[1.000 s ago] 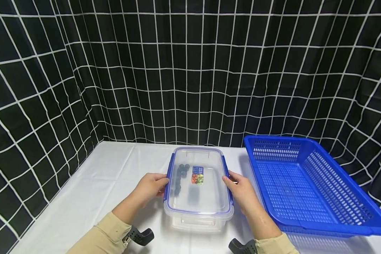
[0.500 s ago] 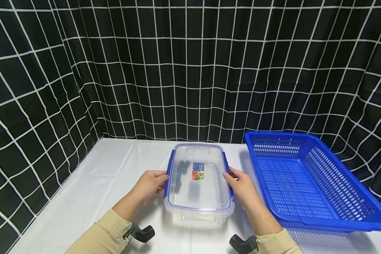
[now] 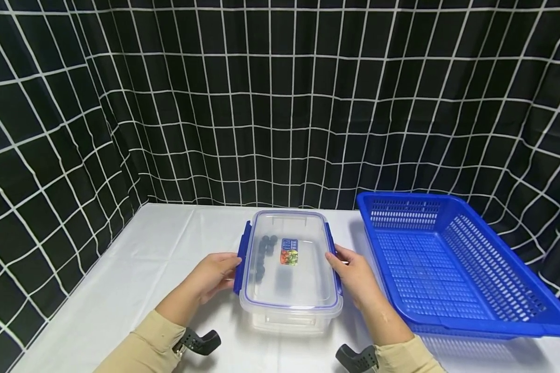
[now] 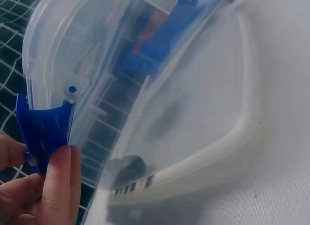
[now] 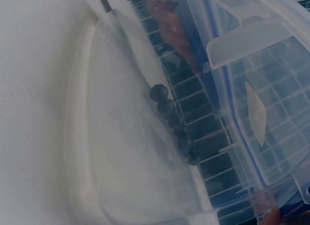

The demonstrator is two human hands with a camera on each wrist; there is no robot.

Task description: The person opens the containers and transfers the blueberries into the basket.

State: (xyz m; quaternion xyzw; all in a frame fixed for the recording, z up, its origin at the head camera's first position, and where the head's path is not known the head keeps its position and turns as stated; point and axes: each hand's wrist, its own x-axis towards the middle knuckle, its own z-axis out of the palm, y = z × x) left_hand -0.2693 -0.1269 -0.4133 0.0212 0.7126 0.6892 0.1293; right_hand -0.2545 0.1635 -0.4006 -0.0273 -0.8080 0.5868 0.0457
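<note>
A clear plastic food storage container (image 3: pixel 293 324) with a lid (image 3: pixel 308 280) stands on the table. Small dark round things (image 5: pixel 166 107) lie along its left side inside. My left hand (image 3: pixel 214 274) pinches the blue left latch (image 4: pixel 46 130), which is swung outward from the lid's edge, thumb on one face and fingers on the other. At the opposite side my right hand (image 3: pixel 357 277) grips the container's edge by the right latch (image 3: pixel 330 238), thumb on top and fingers partly hidden behind it. A label (image 3: pixel 289 252) is on the lid.
To the right stands a large blue plastic basket (image 3: pixel 429 269) with slotted walls, close to my right forearm. White cloth (image 3: pixel 163 248) covers the table. A black curtain with a white grid (image 3: pixel 261 103) closes off the back and sides.
The left latch has swung outward from the container's side. My left hand has moved slightly left with it, while the right hand has kept its place on the right edge.
</note>
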